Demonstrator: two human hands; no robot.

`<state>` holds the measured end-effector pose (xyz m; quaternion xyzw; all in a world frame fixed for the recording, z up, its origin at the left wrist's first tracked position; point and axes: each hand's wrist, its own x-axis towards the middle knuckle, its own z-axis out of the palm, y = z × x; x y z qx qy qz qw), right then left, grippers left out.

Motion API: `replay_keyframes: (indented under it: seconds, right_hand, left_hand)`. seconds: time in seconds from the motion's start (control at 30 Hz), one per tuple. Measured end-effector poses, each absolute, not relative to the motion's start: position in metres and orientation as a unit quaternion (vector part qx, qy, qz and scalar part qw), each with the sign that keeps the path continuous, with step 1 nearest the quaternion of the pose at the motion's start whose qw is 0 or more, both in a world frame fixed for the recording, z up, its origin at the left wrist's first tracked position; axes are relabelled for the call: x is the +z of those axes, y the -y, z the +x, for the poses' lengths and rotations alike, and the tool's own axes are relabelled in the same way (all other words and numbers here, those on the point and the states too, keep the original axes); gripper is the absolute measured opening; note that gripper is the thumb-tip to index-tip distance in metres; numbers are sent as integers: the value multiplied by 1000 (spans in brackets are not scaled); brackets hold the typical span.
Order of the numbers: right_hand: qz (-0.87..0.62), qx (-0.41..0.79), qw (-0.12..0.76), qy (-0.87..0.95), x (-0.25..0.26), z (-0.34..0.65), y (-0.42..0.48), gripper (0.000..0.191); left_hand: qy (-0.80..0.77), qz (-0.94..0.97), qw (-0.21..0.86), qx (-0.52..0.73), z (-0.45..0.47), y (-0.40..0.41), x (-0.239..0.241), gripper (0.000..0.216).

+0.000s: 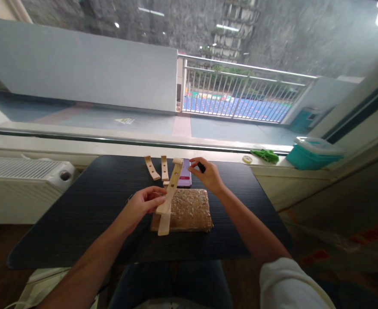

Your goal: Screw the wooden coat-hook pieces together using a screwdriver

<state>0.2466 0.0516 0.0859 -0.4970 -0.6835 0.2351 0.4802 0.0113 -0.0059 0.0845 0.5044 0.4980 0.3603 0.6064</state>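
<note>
At your left hand (148,200), a two-holed wooden strip (171,194) pinched above a brown block (192,209), your right hand (210,175) curled around a black object (201,167), beyond the grip a phone (185,172), lettering too small to read

A left hand (150,201) grips the lower end of a pale wooden strip (175,179) (two dark holes run along it) above a rough brown block (192,210) on a black table (79,206). The right hand (211,175), raised beside it, curls around a small black item (201,167). Behind lie two more strips (164,167) and a phone (185,179); a window (127,56) overlooks a railing (240,90).
</note>
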Motion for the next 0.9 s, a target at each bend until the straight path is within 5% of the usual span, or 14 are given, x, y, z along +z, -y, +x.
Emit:
replay_keyframes:
  seconds: [0.4,0.9]
  right_hand:
    - [-518,141,407,739,80,245,-52,5]
    - [-525,152,292,785,56,243,-53,8]
  left_hand:
    - [-454,593,600,286,12,5,80,45]
    - [-344,813,311,352,-19,1,39,17]
